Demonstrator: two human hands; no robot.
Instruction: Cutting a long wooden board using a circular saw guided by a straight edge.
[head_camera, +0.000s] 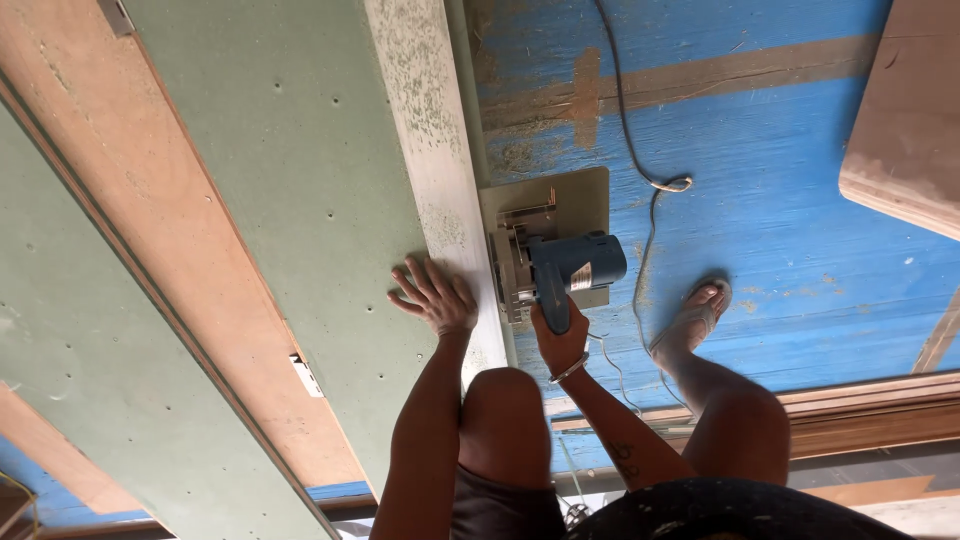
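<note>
A bent knee (503, 400) rests near the green board's (300, 200) right edge, apparently pinning it. The left hand (435, 297) lies spread flat on the board, steadying it. The right hand (560, 338) grips the handle of the blue circular saw (555, 265), which sits along a pale straightedge (435, 150) serving as its guide.

A carpentry work site: large green boards (300, 150) and plywood sheets (150, 230) lie on a sawdust-strewn blue floor (780, 200), with a circular saw (555, 265) beside the green boards.
</note>
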